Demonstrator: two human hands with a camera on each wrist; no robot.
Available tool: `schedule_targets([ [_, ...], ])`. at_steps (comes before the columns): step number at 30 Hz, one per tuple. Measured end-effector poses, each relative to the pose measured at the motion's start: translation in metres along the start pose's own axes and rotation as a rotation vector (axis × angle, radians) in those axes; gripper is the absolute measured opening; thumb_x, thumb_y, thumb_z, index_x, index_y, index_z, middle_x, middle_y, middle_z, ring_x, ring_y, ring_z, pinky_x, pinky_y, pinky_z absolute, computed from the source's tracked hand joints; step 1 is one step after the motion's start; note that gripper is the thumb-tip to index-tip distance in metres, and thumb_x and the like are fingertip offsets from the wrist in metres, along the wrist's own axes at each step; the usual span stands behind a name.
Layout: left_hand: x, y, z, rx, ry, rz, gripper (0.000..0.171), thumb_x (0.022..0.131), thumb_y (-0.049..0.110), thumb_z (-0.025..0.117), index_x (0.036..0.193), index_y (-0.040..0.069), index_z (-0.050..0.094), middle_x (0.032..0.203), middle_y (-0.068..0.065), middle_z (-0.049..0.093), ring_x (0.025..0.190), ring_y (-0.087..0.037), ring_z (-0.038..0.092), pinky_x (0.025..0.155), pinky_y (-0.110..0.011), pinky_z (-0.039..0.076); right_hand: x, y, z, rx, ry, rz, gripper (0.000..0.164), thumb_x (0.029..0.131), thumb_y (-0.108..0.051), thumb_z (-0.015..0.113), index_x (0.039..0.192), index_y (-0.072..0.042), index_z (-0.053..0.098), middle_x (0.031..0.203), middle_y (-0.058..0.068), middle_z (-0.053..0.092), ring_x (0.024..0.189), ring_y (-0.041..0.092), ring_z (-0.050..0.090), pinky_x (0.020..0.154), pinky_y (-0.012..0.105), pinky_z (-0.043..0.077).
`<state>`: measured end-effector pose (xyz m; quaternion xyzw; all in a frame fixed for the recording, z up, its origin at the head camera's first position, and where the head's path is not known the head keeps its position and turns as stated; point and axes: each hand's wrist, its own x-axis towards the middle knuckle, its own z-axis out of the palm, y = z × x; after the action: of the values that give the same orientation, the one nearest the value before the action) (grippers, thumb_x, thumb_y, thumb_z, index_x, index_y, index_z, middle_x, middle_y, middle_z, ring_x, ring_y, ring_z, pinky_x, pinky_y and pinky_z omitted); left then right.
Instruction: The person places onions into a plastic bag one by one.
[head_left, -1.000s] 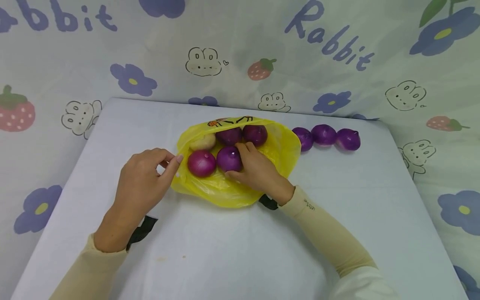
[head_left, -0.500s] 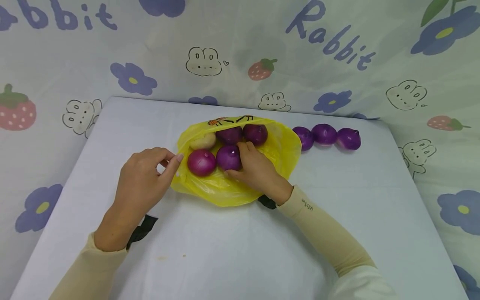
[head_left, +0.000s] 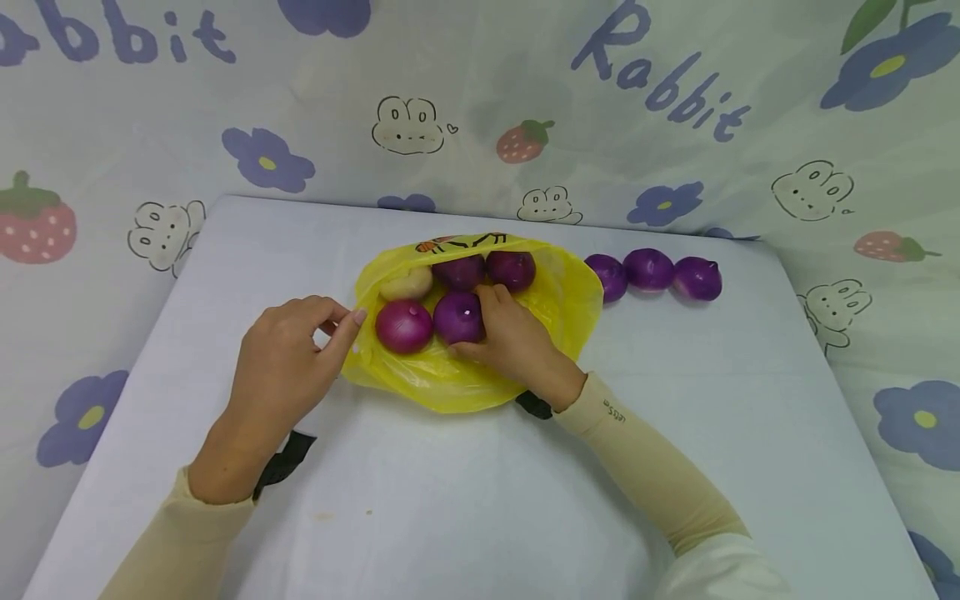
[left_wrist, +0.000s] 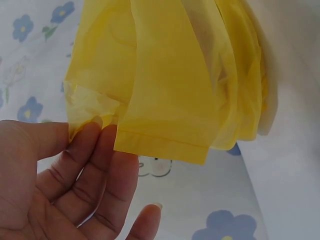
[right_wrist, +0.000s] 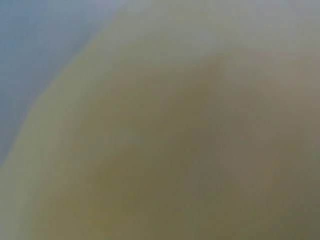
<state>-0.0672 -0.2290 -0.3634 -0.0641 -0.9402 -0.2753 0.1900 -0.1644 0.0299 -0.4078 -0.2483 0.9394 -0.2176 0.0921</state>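
Observation:
A yellow plastic bag [head_left: 457, 390] lies on the table with its mouth open towards me. My left hand [head_left: 288, 358] pinches the bag's left edge between thumb and fingers, which the left wrist view shows close up at the yellow film [left_wrist: 165, 80]. Inside the bag, my right hand [head_left: 517, 337] grips a purple onion [head_left: 456, 319], thumb below and fingers above. Left of it sits a brighter magenta onion [head_left: 403, 326]. Behind are two darker onions [head_left: 459, 272] and a pale round vegetable [head_left: 407, 284], partly covered by the bag. The right wrist view is a blur.
Three purple onions [head_left: 648, 271] stand in a row to the right of the bag, the nearest one partly hidden by it. The white table [head_left: 465, 517] meets a printed cloth backdrop [head_left: 465, 75]. Dark straps [head_left: 285, 462] hang by the wrists.

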Motion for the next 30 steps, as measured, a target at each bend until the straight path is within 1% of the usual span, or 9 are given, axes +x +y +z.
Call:
schedule_targets([
  [8,-0.0007,-0.0002,0.0003,0.000,0.003,-0.001,0.016,0.098,0.017,0.075,0.094,0.002,0.077,0.082,-0.010,0.072,0.067,-0.025,0.057,0.064,-0.042,0.046,-0.0018,0.0019,-0.0004,0.018,-0.017,-0.016,0.093,0.084,-0.047,0.088,0.149,0.000,0.041,0.127,0.015,0.053,0.110,0.026,0.060,0.101,0.040,0.053],
  [14,-0.0012,-0.0004,-0.0002,-0.003,0.013,0.001,0.015,0.098,0.016,0.075,0.093,0.002,0.077,0.081,-0.009,0.071,0.066,-0.025,0.056,0.064,-0.042,0.045,-0.0027,0.0050,-0.0014,0.031,-0.038,-0.032,0.089,0.085,-0.039,0.089,0.150,-0.001,0.040,0.127,0.014,0.051,0.112,0.026,0.058,0.104,0.039,0.051],
  [20,-0.0015,-0.0002,-0.0005,-0.004,0.015,0.001,0.015,0.098,0.016,0.075,0.093,0.002,0.077,0.081,-0.009,0.071,0.066,-0.025,0.055,0.063,-0.041,0.044,-0.0010,0.0065,-0.0015,0.026,-0.028,-0.037,0.086,0.085,-0.033,0.090,0.147,0.000,0.040,0.124,0.014,0.049,0.110,0.026,0.058,0.103,0.039,0.052],
  [25,-0.0013,0.0000,-0.0003,-0.003,0.014,-0.001,0.015,0.098,0.016,0.075,0.093,0.002,0.076,0.081,-0.010,0.071,0.066,-0.025,0.055,0.064,-0.042,0.044,-0.0005,0.0063,-0.0016,0.029,-0.030,-0.025,0.087,0.085,-0.032,0.090,0.147,0.000,0.040,0.124,0.014,0.049,0.111,0.027,0.058,0.103,0.039,0.052],
  [30,-0.0013,-0.0003,-0.0001,-0.006,0.016,0.002,0.015,0.098,0.015,0.075,0.093,0.002,0.076,0.081,-0.010,0.071,0.066,-0.025,0.055,0.064,-0.042,0.044,-0.0011,0.0072,-0.0006,0.032,-0.030,-0.033,0.086,0.084,-0.033,0.090,0.146,0.001,0.041,0.123,0.014,0.050,0.110,0.026,0.057,0.103,0.039,0.052],
])
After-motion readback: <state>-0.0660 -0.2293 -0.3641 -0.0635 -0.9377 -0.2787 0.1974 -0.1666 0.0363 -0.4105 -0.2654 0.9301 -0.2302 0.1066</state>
